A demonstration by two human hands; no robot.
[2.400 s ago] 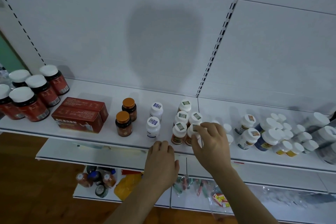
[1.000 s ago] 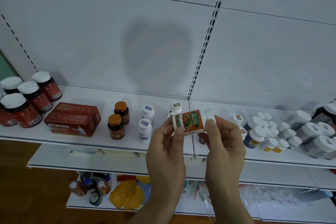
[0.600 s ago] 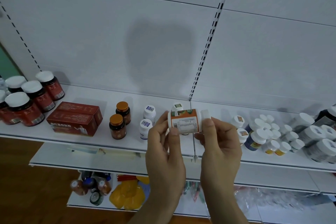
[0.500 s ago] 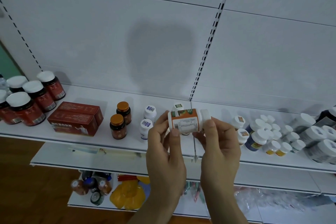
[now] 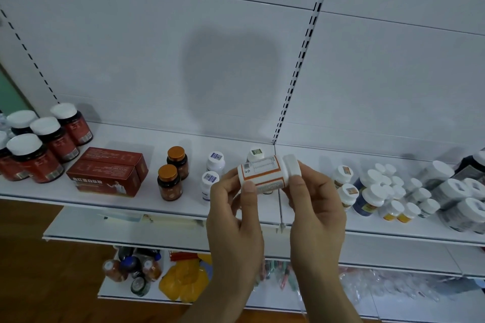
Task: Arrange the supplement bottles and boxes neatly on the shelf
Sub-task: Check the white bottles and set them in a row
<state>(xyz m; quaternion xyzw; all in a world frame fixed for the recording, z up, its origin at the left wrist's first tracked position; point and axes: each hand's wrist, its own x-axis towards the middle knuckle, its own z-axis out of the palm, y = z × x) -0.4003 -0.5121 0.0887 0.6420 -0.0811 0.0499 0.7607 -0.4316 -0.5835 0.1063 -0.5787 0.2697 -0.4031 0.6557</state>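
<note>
I hold a white bottle with an orange-framed label point(image 5: 265, 173) sideways in front of the white shelf point(image 5: 147, 207), cap to the right. My left hand point(image 5: 236, 220) pinches its base end, and my right hand point(image 5: 315, 212) grips the cap end. Behind it stand white-capped bottles point(image 5: 215, 162) and one with a green sticker point(image 5: 256, 153). Left of them are two amber bottles with orange caps point(image 5: 170, 181), two red boxes point(image 5: 107, 173) and several red jars with white lids point(image 5: 44, 144). Part of the row behind my hands is hidden.
A crowd of small white-capped bottles point(image 5: 388, 191) and larger grey jars point(image 5: 462, 199) fills the shelf's right side. A slotted upright point(image 5: 296, 71) runs up the white back panel. Lower shelves hold bottles point(image 5: 131, 270) and a yellow packet point(image 5: 183, 280). The floor is brown wood.
My right hand lifted the bottle off the shelf and my left hand joined it. Both hands have turned it, so the picture side gave way to the printed text panel.
</note>
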